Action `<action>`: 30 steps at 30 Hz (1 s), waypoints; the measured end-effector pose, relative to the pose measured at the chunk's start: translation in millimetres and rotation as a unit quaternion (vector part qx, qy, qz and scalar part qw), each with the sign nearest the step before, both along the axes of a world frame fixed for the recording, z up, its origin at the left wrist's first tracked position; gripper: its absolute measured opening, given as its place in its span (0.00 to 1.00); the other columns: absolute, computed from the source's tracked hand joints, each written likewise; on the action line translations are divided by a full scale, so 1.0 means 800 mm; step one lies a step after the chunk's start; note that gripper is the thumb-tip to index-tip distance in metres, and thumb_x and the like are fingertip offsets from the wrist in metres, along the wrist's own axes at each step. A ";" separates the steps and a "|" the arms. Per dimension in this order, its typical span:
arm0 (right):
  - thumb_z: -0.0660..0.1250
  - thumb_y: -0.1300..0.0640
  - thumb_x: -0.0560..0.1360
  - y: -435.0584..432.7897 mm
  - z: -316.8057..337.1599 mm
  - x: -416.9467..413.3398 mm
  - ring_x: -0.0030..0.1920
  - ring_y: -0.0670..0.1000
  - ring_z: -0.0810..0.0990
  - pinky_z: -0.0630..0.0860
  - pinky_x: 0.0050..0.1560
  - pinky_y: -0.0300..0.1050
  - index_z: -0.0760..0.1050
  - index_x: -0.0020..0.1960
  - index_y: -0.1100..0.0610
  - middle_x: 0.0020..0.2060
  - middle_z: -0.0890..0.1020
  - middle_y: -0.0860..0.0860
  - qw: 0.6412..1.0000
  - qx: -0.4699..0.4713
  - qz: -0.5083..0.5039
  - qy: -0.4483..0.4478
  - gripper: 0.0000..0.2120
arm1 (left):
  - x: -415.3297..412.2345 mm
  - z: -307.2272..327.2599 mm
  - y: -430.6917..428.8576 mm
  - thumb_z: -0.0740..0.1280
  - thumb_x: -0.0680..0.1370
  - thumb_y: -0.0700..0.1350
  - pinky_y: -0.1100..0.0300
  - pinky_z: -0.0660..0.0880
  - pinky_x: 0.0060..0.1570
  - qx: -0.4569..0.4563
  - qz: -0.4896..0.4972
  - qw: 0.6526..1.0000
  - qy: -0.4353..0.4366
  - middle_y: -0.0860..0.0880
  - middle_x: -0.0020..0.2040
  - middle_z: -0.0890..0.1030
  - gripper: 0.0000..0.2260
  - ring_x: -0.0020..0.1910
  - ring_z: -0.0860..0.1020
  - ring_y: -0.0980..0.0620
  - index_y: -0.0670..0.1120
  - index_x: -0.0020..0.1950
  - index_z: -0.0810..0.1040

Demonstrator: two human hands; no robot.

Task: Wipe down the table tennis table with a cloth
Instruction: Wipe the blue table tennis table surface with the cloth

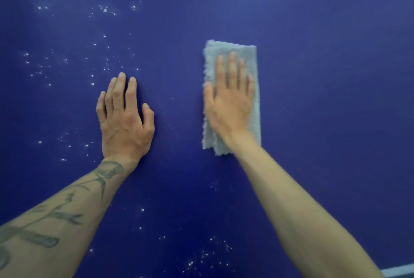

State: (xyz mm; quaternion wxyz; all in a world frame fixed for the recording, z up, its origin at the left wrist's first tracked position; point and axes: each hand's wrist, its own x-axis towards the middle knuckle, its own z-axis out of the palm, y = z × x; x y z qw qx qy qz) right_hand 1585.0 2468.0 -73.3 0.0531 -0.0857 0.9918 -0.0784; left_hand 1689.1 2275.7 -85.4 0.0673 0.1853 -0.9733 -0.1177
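Games room, blue white-lined table [324, 98]

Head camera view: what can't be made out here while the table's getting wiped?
- Head view: the table under the cloth is hidden by the cloth and the right hand pressing it.
- The surface under the left hand is covered by that hand.
- The white specks: too small to tell what they are.
- The table's full extent: cut off by frame edges.
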 end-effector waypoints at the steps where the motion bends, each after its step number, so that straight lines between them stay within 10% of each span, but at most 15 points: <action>1: 0.51 0.44 0.86 -0.017 -0.003 0.019 0.86 0.55 0.48 0.46 0.84 0.58 0.50 0.87 0.52 0.87 0.50 0.53 0.999 -0.010 0.038 0.006 0.33 | 0.001 0.000 0.000 0.57 0.85 0.48 0.44 0.52 0.83 0.002 0.001 1.000 0.002 0.42 0.83 0.62 0.26 0.83 0.59 0.42 0.41 0.82 0.63; 6: 0.55 0.45 0.86 0.019 -0.003 0.121 0.86 0.53 0.51 0.52 0.84 0.58 0.57 0.86 0.51 0.86 0.55 0.51 0.973 -0.040 0.229 0.000 0.30 | 0.001 0.002 -0.001 0.56 0.86 0.46 0.44 0.52 0.83 0.006 -0.007 1.000 0.001 0.42 0.83 0.61 0.25 0.83 0.59 0.42 0.40 0.82 0.63; 14: 0.48 0.43 0.86 0.058 0.006 0.030 0.86 0.54 0.45 0.45 0.85 0.57 0.46 0.87 0.50 0.87 0.48 0.52 0.999 0.009 -0.033 -0.015 0.33 | 0.001 0.001 -0.001 0.54 0.86 0.46 0.43 0.51 0.83 0.010 -0.008 1.000 -0.002 0.43 0.84 0.60 0.25 0.83 0.58 0.43 0.41 0.82 0.62; 21: 0.56 0.45 0.86 0.027 0.001 0.169 0.86 0.53 0.52 0.51 0.84 0.58 0.57 0.86 0.51 0.86 0.55 0.51 0.977 -0.048 0.208 -0.012 0.30 | 0.005 0.006 0.000 0.53 0.87 0.49 0.42 0.51 0.83 0.015 -0.023 1.000 -0.013 0.41 0.84 0.60 0.25 0.83 0.58 0.41 0.40 0.82 0.62; 30: 0.48 0.44 0.87 0.063 0.013 0.085 0.86 0.54 0.43 0.44 0.85 0.59 0.44 0.87 0.51 0.87 0.45 0.52 0.997 -0.007 -0.069 -0.022 0.32 | 0.157 0.023 0.047 0.56 0.85 0.49 0.40 0.56 0.82 0.022 -0.016 0.999 -0.029 0.41 0.83 0.62 0.26 0.82 0.62 0.40 0.39 0.81 0.64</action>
